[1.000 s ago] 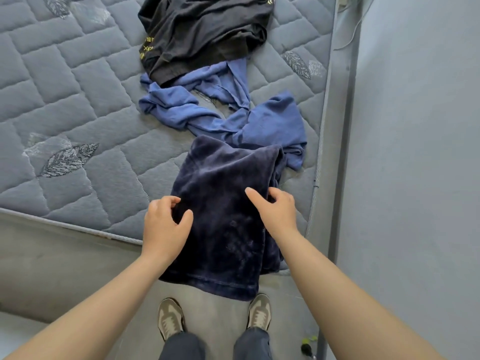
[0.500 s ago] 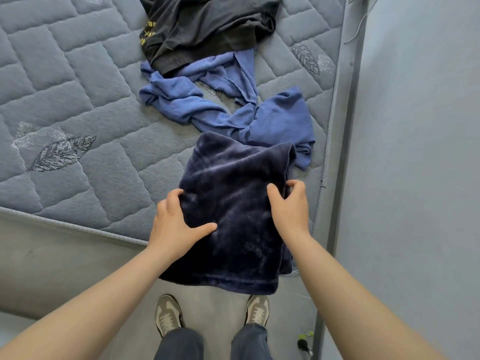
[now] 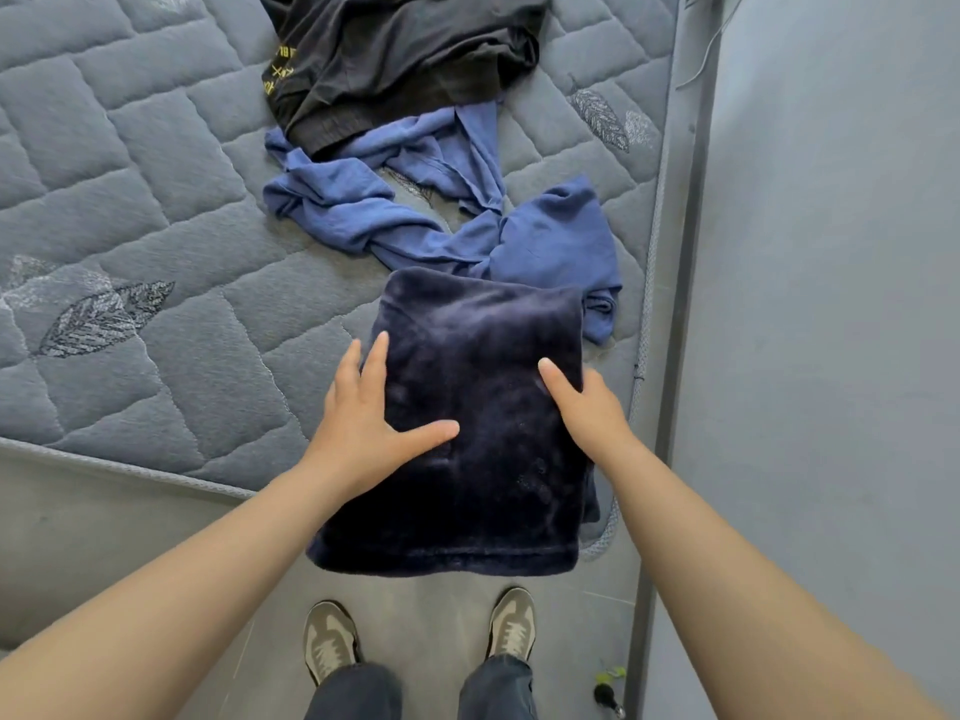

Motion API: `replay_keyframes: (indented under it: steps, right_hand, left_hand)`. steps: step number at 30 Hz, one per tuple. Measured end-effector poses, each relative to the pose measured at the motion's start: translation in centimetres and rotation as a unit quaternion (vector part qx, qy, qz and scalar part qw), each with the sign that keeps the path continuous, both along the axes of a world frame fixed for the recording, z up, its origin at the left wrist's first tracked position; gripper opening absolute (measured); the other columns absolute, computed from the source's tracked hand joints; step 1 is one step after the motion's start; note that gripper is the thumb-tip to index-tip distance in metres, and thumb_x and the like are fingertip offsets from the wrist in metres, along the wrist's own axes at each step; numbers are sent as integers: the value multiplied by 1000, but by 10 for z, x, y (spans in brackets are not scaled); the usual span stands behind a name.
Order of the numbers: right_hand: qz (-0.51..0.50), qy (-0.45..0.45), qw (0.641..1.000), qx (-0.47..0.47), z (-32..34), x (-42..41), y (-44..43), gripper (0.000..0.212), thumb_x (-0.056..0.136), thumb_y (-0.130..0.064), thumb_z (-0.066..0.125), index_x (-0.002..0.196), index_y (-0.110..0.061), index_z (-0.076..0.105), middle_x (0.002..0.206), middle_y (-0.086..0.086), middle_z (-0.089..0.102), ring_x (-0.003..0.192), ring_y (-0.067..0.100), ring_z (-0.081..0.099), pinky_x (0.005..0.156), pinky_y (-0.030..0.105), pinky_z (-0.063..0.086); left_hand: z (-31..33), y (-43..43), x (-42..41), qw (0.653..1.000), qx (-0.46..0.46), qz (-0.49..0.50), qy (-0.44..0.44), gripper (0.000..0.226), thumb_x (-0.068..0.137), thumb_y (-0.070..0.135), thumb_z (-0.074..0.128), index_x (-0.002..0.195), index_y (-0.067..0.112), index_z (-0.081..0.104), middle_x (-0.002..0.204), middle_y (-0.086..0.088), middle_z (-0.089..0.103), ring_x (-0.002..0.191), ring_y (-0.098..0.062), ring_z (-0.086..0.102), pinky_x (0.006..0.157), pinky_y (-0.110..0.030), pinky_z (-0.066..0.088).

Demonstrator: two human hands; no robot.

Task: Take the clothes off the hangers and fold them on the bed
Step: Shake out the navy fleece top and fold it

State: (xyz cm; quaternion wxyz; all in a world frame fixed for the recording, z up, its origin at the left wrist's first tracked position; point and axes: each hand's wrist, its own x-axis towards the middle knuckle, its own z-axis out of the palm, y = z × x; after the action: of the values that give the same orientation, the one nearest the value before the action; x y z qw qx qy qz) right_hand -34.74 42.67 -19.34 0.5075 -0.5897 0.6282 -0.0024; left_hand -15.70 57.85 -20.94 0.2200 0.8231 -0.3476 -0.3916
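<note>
The left hand (image 3: pixel 363 423) lies flat with fingers spread on the folded navy fleece (image 3: pixel 483 459). The right hand (image 3: pixel 587 413) sits at its right edge, fingers hidden, so I cannot tell its grip. The fleece overhangs the near edge of the bed (image 3: pixel 130 200). Beyond it lie 2 crumpled garments, a blue shirt (image 3: pixel 415 226) and a black top (image 3: pixel 405 49).

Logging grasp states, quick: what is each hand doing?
Left hand: open, flat on the navy fleece.
Right hand: grips its right edge, thumb on top.

Yellow printed lettering on the black garment (image 3: pixel 405 49), creased, too broken to read.
</note>
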Motion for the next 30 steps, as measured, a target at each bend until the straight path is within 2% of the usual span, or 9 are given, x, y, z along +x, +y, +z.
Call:
replay_keyframes:
  steps: [2,6,11,14,18,20,23,26,30]
  right_hand:
    - [-24,10,999,32,-7,-1,6,61,90,-64,46,129,-16,50,119,1,59,105,20,54,86,33,40]
    - [-24,34,993,-106,-13,-1,34,50,93,-62,40,112,-17,50,103,-2,62,96,21,58,77,36,44]
    - [-8,119,982,-149,-18,-5,47,53,99,-54,32,109,-5,52,101,13,65,94,33,59,80,44,47]
    - [-20,137,977,-162,-24,-6,47,58,98,-56,34,122,-6,49,116,13,59,108,32,55,86,42,44]
    - [-85,29,996,1,-36,-18,51,86,86,-72,40,148,-13,31,145,9,43,131,26,43,110,43,36]
    - [-115,-22,989,91,-40,-24,49,96,78,-79,44,150,-18,29,147,4,44,132,24,44,111,40,34]
    - [-115,-61,982,140,-45,-30,43,105,64,-85,55,148,-25,35,141,-2,50,127,21,50,111,41,37]
    - [-126,-102,966,201,-45,-32,34,97,54,-76,74,134,-24,55,120,-1,68,108,19,65,102,39,48]
    - [-93,-133,929,334,-28,-31,23,71,59,-59,80,113,-14,71,108,11,73,100,25,70,91,34,51]
  left_hand:
    - [1,-21,7,998,-43,-29,-36,98,70,77,52,149,43,8,160,10,-8,147,-22,-2,118,-43,9]
    - [-1,-63,14,989,-12,-118,-87,76,84,69,44,150,38,20,161,5,-3,148,-25,-4,119,-49,10]
    - [-14,-60,10,988,153,7,-2,112,68,84,50,151,34,-4,160,-3,-8,144,-37,15,114,-48,23]
    - [-20,-38,4,977,150,144,45,124,60,84,58,152,23,4,154,-13,24,136,-35,35,105,-44,34]
    - [-28,-3,4,962,159,194,109,107,52,92,55,129,18,51,126,-6,58,113,-29,54,92,-35,42]
    - [-30,7,6,958,160,190,144,104,48,94,54,122,22,59,120,-2,61,108,-26,57,94,-36,44]
    - [-31,9,7,956,136,196,171,94,46,91,61,113,26,64,112,1,64,102,-22,60,94,-36,47]
    - [-25,5,7,957,105,211,171,66,45,85,66,83,30,67,92,10,65,83,-10,60,81,-30,45]
    - [-11,6,9,957,55,238,159,54,52,74,73,82,29,71,85,13,69,83,-10,63,76,-29,48]
